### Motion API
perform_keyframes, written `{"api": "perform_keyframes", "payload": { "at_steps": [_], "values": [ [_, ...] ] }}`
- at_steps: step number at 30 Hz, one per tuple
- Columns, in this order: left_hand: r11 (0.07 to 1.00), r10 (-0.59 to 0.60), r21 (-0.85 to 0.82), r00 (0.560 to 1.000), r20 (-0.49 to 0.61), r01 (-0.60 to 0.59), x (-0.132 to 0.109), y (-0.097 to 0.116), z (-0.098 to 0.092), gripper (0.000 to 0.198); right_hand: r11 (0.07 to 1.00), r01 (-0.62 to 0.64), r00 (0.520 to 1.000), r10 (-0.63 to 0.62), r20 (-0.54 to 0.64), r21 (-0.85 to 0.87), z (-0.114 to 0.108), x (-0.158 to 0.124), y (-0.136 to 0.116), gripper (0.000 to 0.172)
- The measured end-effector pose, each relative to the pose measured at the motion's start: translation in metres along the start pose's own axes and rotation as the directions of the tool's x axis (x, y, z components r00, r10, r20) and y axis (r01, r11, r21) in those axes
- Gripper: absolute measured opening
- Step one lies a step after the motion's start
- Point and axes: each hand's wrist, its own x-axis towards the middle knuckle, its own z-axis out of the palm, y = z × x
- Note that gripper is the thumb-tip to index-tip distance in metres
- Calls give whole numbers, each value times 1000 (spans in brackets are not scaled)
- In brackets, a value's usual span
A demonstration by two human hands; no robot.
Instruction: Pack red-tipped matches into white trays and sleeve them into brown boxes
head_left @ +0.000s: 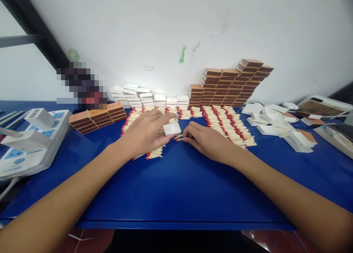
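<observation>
At the middle of the counter (176, 186), one white tray (172, 128) was positioned between the left hand (145, 131) and right hand (205, 139), long axis running left to right. The left grip was clamped on the tray; the right grip was together on several matches (178, 137), exact count unclear.

"What's on the desk (176, 186), left end?"
"A power strip (41, 153), then a matchbox row (100, 117) to its right."
"And the middle?"
"Matches (228, 126), with stacked trays (146, 97) behind them near the wall (154, 32)."
"Right?"
"A matchbox stack (226, 86) behind the matches, a loose tray pile (268, 129) further right."
</observation>
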Motion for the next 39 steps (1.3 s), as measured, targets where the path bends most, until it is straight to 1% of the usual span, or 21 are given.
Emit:
{"api": "perform_keyframes", "payload": {
  "at_steps": [3,7,10,12,14,16,18,21,23,25,27,30,32,34,36,39],
  "values": [
    [1000,0,7,1000,4,0,-1,-2,1,52,1000,-18,999,18,29,6,-1,2,-5,13],
    [1000,-17,10,1000,21,17,0,-4,2,53,997,-9,998,14,54,-82,-1,4,-8,13],
    [1000,-31,6,999,39,30,0,-5,1,53,993,18,999,-12,48,-119,-4,2,-4,14],
    [999,-36,9,998,44,36,0,-5,0,54,993,26,1000,-25,6,-118,-10,-1,0,14],
    [999,-38,9,998,52,37,-1,-5,1,53,992,20,997,-30,-76,-123,-17,-3,3,13],
    [999,-37,-7,998,58,37,-2,-2,2,53,992,16,987,-36,-159,-128,-22,-4,2,13],
    [999,-37,-33,998,57,39,-2,2,4,53,989,30,977,-59,-207,-142,-21,-3,-4,13],
    [997,-26,-67,998,49,29,0,11,3,54,971,67,967,-119,-225,-229,-12,-2,-18,14],
    [997,-14,-79,999,47,17,1,16,3,56,952,81,965,-149,-215,-296,-6,-1,-25,17],
    [996,-6,-87,999,44,9,2,19,3,55,945,95,968,-160,-191,-312,-5,-1,-29,19],
    [996,0,-90,999,39,3,2,18,3,54,959,104,971,-155,-182,-262,-9,-2,-29,20],
    [998,3,-55,1000,26,-2,1,11,1,55,988,79,966,-108,-233,-130,-17,-2,-23,22],
    [1000,-14,-17,1000,17,14,1,6,-3,56,996,65,962,-77,-263,-56,-19,-2,-17,20],
    [999,-50,12,999,6,50,2,2,-7,57,996,86,967,-83,-242,3,-16,0,-10,17],
    [996,-84,25,996,-8,84,2,-1,-10,58,993,111,977,-99,-190,50,-9,2,-6,17],
    [994,-107,21,994,-9,108,2,-3,-11,58,991,99,988,-87,-128,89,0,5,-5,17]
  ]
}}
